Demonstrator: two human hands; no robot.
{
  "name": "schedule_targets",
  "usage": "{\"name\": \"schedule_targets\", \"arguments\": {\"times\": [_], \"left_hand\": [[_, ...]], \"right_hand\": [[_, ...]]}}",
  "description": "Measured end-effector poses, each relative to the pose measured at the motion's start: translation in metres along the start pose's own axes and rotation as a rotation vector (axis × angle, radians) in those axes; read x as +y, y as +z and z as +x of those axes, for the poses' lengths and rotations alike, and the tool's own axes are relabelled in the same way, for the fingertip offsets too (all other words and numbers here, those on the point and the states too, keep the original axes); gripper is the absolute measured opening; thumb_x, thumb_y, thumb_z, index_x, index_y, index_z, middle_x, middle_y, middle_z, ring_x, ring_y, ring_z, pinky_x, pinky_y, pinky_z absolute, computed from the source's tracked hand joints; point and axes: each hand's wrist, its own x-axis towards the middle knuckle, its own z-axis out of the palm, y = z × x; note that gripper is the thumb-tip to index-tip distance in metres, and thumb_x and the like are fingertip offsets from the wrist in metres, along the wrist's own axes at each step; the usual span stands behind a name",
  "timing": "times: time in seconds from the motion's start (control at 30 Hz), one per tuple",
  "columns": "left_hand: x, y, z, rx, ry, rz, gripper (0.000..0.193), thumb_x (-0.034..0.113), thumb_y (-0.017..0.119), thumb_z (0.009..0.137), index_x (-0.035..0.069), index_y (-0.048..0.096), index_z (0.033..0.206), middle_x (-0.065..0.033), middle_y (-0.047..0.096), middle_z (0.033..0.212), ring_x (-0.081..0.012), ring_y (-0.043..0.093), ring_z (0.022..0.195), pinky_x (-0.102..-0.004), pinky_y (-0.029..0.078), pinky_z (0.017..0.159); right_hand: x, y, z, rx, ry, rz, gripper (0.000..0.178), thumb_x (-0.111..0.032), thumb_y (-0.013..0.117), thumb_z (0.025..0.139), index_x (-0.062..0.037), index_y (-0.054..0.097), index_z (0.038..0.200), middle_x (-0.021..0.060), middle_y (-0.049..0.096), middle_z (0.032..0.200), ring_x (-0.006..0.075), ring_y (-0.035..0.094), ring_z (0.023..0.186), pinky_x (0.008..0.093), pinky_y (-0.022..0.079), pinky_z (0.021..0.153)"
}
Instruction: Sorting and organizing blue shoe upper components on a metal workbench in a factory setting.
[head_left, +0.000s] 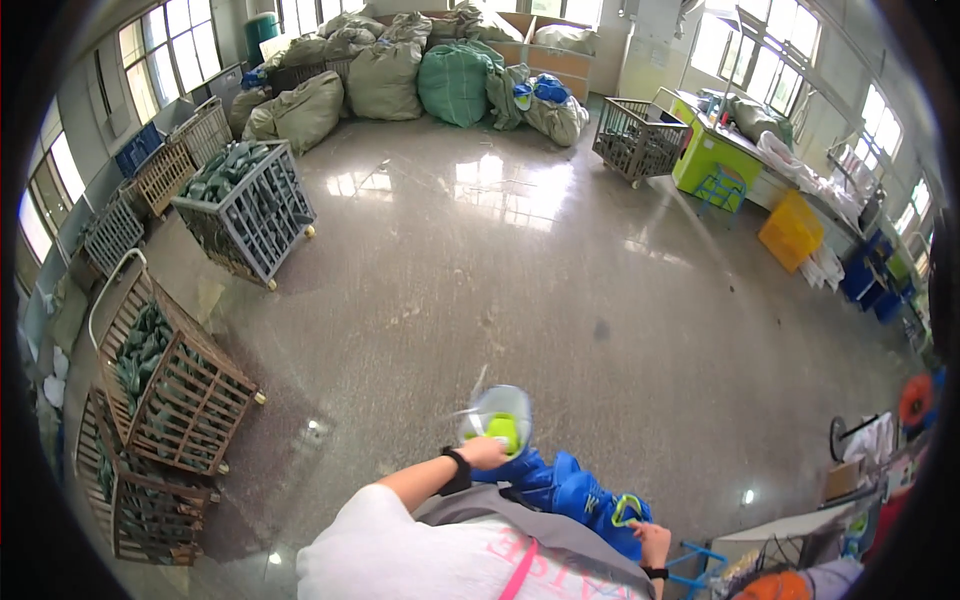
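Note:
My left hand (487, 453) is closed on a rounded, clear-and-grey piece with a lime-green middle (506, 430); motion blurs it, and I cannot make out its kind. A thin pale strip sticks out from its far side. To the right, my right hand (653, 545) pinches near a lime-green loop (627, 510), which lies against crumpled blue material (582, 490). This blue bundle stretches between my two hands, in front of my body. Part of it is hidden by my grey apron (470, 507).
Slatted carts with dark green pieces stand on the left, a grey one (245, 215) and a brown one (185, 395). Large stuffed sacks (385, 80) line the back. At right are another cart (640, 140), a green-fronted bench (708, 160) and a yellow bin (790, 230).

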Motion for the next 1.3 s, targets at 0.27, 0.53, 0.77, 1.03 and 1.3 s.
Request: {"name": "schedule_targets", "arguments": {"times": [0.27,0.53,0.77,1.03,1.3], "left_hand": [[0.112,-0.063,0.275,-0.014,0.514,0.161,0.024,0.021,0.051,0.072,0.001,0.063,0.066,-0.0187,0.06,0.067,-0.036,0.059,0.063,-0.0433,0.048,0.059],[0.245,-0.096,0.458,-0.294,0.433,0.146,0.034,0.027,0.042,0.081,-0.001,0.062,0.078,-0.0222,0.061,0.081,-0.0376,0.059,0.076,-0.0463,0.046,0.069],[0.342,-0.107,0.637,-0.27,0.545,0.043,0.028,0.02,0.046,0.081,-0.004,0.06,0.076,-0.016,0.061,0.066,-0.0249,0.06,0.06,-0.0362,0.045,0.055],[0.56,-0.094,0.827,-0.508,0.438,0.06,0.029,0.021,0.046,0.079,-0.004,0.061,0.08,-0.0147,0.061,0.068,-0.0231,0.063,0.061,-0.0319,0.05,0.05],[0.822,-0.01,0.98,-1.004,0.075,-0.29,0.026,0.016,0.05,0.082,-0.002,0.05,0.101,-0.0099,0.056,0.094,-0.026,0.055,0.085,-0.0479,0.051,0.066]], "right_hand": [[0.139,-0.071,0.198,-0.12,-0.335,-0.541,0.023,-0.019,0.056,0.07,-0.0046,0.061,0.054,0.0129,0.061,0.056,0.0216,0.061,0.055,0.0324,0.048,0.054],[0.023,-0.175,0.331,-0.064,-0.049,-0.633,0.031,-0.029,0.047,0.075,-0.0039,0.062,0.067,0.0191,0.06,0.073,0.0368,0.057,0.068,0.0468,0.045,0.063],[-0.02,-0.317,0.451,0.273,-0.032,-0.219,0.03,-0.024,0.048,0.074,-0.0047,0.06,0.054,0.0105,0.06,0.055,0.0255,0.059,0.053,0.0374,0.045,0.053],[0.004,-0.489,0.531,0.676,0.115,-0.034,0.031,-0.023,0.049,0.076,-0.003,0.059,0.055,0.0101,0.058,0.054,0.0232,0.057,0.05,0.0358,0.042,0.05],[0.038,-0.649,0.512,0.952,0.196,0.133,0.031,-0.023,0.05,0.082,0.0003,0.059,0.063,0.007,0.061,0.06,0.0142,0.056,0.054,0.0277,0.041,0.051]]}}
